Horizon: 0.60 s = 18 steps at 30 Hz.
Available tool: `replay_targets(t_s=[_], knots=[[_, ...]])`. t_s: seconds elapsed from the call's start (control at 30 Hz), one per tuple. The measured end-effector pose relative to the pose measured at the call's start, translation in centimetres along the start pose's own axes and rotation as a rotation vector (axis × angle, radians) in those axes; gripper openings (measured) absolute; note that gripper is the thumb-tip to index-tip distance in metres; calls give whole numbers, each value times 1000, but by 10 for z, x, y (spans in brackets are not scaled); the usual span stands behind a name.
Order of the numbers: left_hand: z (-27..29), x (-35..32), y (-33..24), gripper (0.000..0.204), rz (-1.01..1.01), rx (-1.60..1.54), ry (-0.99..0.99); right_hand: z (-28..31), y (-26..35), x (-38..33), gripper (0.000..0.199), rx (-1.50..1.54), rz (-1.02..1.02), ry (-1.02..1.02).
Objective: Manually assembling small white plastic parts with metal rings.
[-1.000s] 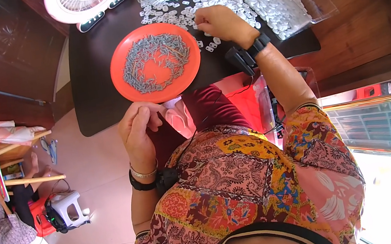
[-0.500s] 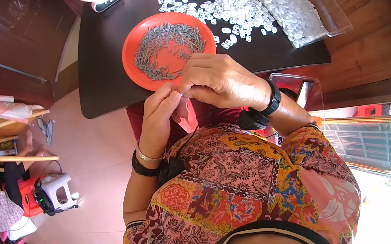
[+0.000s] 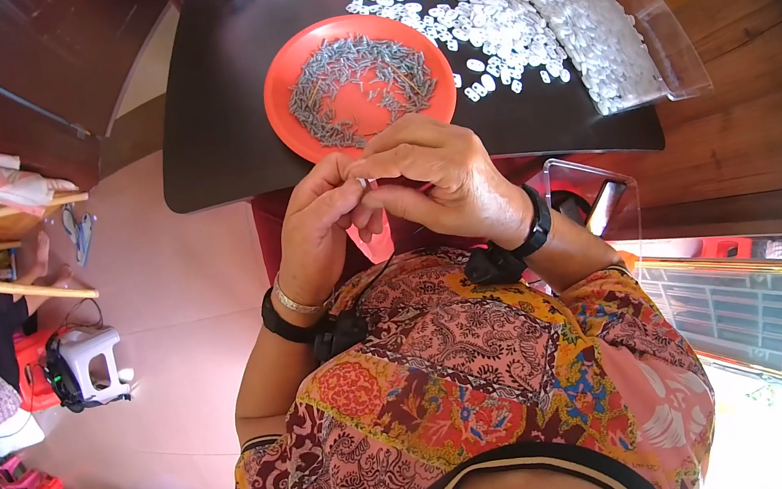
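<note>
Orange-red plastic forms the round plate (image 3: 283, 119) just beyond our two hands, its near rim partly hidden behind the knuckles of our right hand (image 3: 450, 180). Our left hand (image 3: 312, 224) is closed narrow, thumb against fingers, and at its fingertips sits a tiny whitish piece (image 3: 363, 184); our right hand meets it there, thumb and forefinger brought close from the other side, the remaining fingers curled over. We cannot tell whether the right fingertips grip a second thing, since they cover the spot and the piece is too small to make out. Ahead of both hands, a thick ring of small grey screws (image 3: 316, 84) lies loose on the plate around a mostly bare middle. Farther out, ahead and to the right of the right hand, white plastic clips (image 3: 500, 26) spread over the dark tabletop (image 3: 215, 149), a few strays lying nearest to that hand, and more are heaped in a clear plastic bin (image 3: 688, 68) farther right. As for how far along we are, we judge that this one piece is midway through its handling: it is up between the fingertips and not yet let go. Plenty is left, with screws and clips lying unheld in large numbers, and among the white clips we cannot tell which, if any, are already dealt with.
</note>
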State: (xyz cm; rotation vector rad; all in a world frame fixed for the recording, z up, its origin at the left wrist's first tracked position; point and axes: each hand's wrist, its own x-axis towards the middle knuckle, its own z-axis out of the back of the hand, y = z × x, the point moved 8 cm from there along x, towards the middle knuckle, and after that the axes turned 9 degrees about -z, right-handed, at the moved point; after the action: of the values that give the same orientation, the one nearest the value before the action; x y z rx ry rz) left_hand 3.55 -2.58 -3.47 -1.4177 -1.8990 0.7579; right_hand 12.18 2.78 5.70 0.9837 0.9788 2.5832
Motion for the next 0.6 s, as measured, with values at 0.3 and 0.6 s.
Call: replay_targets(t_s=[0.3, 0.6], knots=[[4, -3, -1, 17, -25, -42, 37, -12, -8, 0, 20, 108, -96, 61], [26, -7, -14, 13, -111, 141, -181, 10, -36, 45, 13, -449, 31, 205]])
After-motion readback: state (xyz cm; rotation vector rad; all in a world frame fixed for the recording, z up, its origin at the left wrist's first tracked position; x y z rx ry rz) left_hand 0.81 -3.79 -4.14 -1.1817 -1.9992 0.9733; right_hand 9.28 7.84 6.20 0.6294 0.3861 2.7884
